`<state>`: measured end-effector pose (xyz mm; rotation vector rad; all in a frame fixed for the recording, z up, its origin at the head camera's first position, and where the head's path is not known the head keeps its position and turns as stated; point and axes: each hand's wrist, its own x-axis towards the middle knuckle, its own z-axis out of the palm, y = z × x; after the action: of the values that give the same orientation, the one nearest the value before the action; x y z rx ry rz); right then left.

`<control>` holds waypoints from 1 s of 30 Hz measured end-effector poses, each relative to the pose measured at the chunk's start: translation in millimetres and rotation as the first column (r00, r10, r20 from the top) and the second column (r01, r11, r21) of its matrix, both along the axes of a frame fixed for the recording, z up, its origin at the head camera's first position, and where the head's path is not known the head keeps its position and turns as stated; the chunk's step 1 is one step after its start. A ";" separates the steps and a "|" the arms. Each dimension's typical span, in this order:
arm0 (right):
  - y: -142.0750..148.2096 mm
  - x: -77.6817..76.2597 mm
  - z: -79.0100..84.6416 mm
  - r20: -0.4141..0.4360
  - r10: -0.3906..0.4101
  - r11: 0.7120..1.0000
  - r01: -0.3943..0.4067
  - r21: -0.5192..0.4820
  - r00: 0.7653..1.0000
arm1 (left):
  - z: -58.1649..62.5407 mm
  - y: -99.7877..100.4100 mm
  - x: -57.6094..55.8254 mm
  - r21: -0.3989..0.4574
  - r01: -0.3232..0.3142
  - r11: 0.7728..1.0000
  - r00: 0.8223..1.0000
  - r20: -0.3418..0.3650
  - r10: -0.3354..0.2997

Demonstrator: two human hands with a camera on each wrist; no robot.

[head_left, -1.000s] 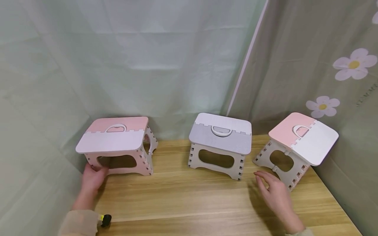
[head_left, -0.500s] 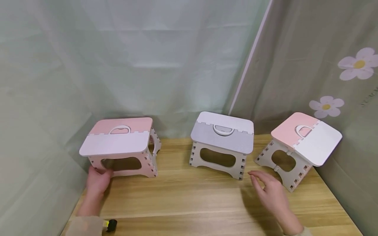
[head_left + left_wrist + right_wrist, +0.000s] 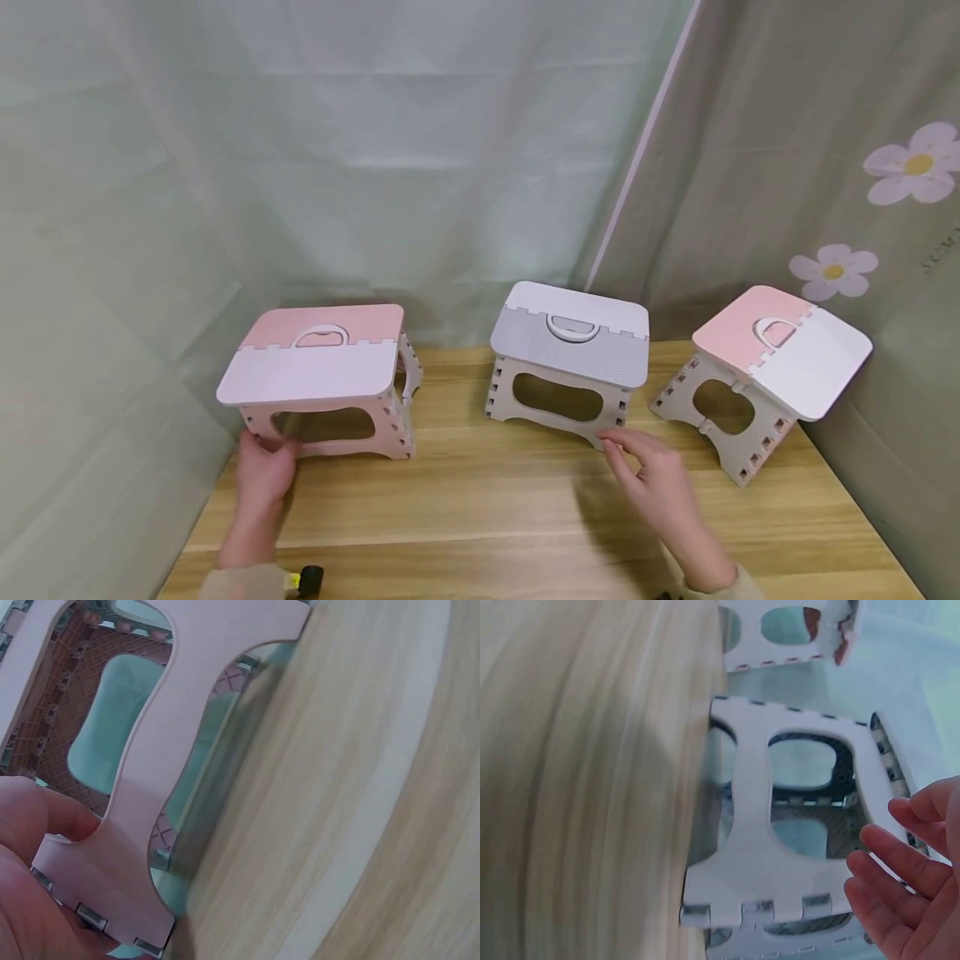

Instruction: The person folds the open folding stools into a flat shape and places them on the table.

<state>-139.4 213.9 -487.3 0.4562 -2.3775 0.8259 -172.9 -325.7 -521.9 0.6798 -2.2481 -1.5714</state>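
Observation:
A pink-and-white folding step stool stands at the left, its top flat and its legs spread. My left hand grips that stool's front left leg; in the left wrist view a finger reaches into the oval cutout of the pink leg panel. A grey-and-white folding stool stands in the middle. My right hand is just in front of its right leg, fingers loosely bent and holding nothing. Whether the fingertips touch the leg, I cannot tell. In the right wrist view the hand appears beside the white leg panel.
Another pink-and-white folding stool stands turned at an angle at the right. All stools rest on a wood-grain table. Pale curtains hang close behind and at the sides, with printed flowers on the right one.
The left stool has shifted right and slightly nearer, with my left hand still gripping its leg. My right hand has moved left, from the right stool toward the middle one.

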 end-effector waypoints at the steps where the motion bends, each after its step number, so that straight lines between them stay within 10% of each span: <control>1: -2.6 -0.1 0.7 -0.005 0.009 1.000 -0.009 -0.009 1.000 | 0.0 0.7 0.6 0.011 0.001 1.000 1.000 -0.001 -0.001; 30: -72.1 -9.4 8.8 0.310 0.173 0.983 -0.145 -0.112 0.935 | 3.5 -2.4 9.5 0.141 0.128 0.982 0.990 0.038 -0.135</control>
<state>-148.8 141.9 -478.5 0.5176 -2.6098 1.1491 -163.4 -328.1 -518.4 0.6214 -2.2757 -1.8057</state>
